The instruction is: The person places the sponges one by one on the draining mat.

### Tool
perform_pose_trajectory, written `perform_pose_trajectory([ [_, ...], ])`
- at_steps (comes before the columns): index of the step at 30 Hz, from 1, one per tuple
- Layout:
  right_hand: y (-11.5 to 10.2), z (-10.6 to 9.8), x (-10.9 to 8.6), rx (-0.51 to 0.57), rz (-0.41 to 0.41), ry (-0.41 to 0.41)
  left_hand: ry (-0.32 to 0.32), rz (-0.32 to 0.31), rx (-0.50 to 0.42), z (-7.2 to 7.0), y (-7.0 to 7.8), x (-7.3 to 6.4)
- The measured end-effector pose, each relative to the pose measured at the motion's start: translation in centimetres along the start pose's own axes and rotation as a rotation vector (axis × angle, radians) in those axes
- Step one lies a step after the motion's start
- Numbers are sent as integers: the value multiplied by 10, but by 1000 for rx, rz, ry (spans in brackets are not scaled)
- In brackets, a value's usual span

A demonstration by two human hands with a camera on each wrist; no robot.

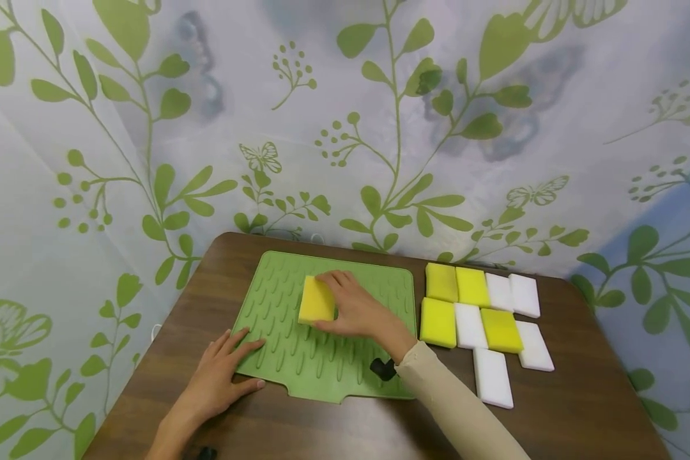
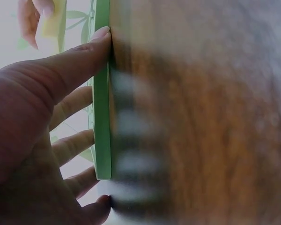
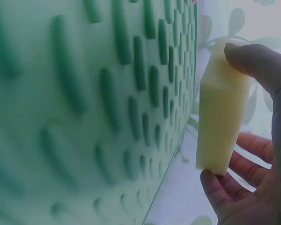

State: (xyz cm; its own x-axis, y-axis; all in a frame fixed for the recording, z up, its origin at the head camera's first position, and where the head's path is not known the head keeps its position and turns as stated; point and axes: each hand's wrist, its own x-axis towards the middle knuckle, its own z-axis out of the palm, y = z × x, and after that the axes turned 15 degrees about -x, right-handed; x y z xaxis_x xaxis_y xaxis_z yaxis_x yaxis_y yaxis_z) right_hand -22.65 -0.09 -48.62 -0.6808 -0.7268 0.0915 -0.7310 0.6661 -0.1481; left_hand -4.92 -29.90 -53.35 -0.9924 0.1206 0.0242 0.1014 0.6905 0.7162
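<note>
Yellow sponge (image 1: 315, 301): gripping it by both ends in the right hand (image 1: 352, 306), above the green mat (image 1: 307, 378). Touching the mat's near left corner with the left hand (image 1: 215, 377), fingers spread wide.

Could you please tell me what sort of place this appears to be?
Probably an indoor workspace: a brown wood-grained table stands before a leaf-patterned backdrop, with a ridged green mat lying on it.

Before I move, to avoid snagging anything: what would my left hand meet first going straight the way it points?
Most likely the raised ridges of the green mat, since your left hand lies at its left edge; exact height is unclear.
</note>
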Motion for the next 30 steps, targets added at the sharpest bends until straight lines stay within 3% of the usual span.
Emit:
perform_pose_trajectory([
  [13,-23,17,52,-46,20,-47,13,13,1,-1,4,-2],
  [26,-26,36,108,-4,107,-23,-27,-42,-45,1,1,0],
  [30,-32,39,123,-26,95,-33,-27,-44,-52,1,1,0],
])
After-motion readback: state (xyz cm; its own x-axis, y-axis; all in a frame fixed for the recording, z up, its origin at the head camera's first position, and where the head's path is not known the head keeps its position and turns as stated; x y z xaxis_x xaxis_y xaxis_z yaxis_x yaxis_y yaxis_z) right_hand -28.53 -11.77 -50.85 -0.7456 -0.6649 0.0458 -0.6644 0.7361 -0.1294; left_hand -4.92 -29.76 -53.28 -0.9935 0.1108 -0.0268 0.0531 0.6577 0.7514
